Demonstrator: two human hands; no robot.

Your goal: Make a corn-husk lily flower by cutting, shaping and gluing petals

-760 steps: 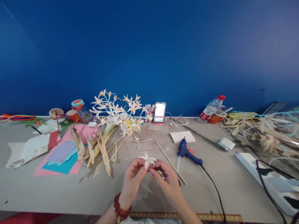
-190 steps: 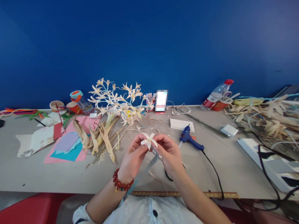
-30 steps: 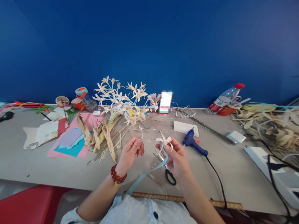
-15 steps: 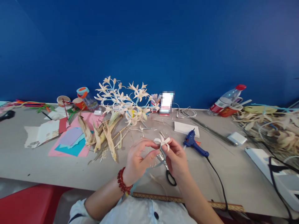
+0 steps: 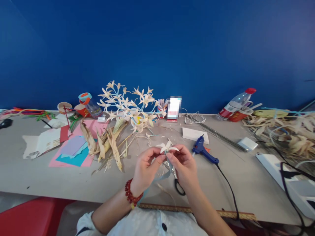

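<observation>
Between my two hands a small white handmade flower (image 5: 167, 147) stands with its petals spread upward and outward. My left hand (image 5: 148, 165) pinches its base between thumb and fingers from the left. From the right, my right hand (image 5: 183, 163) closes on the same base, the thumbs nearly meeting. A pale blue tape strip (image 5: 162, 177) hangs from the base, running down toward my left wrist. Below the hands lie scissors (image 5: 179, 187) with black handles, their blades partly covered. The exact grip under the petals is hidden by my fingers.
A bunch of similar flowers (image 5: 128, 106) stands ahead, beside dried corn husks (image 5: 114, 144). At right lie a blue glue gun (image 5: 204, 150) with a cord, wires (image 5: 221, 136) and a power strip (image 5: 278, 177). Coloured paper (image 5: 71, 160) is at left; a bottle (image 5: 232, 106) stands back right.
The flower has turned from facing me to upright, its petals now seen from the side. Both hands have drawn together at its base, thumbs closer.
</observation>
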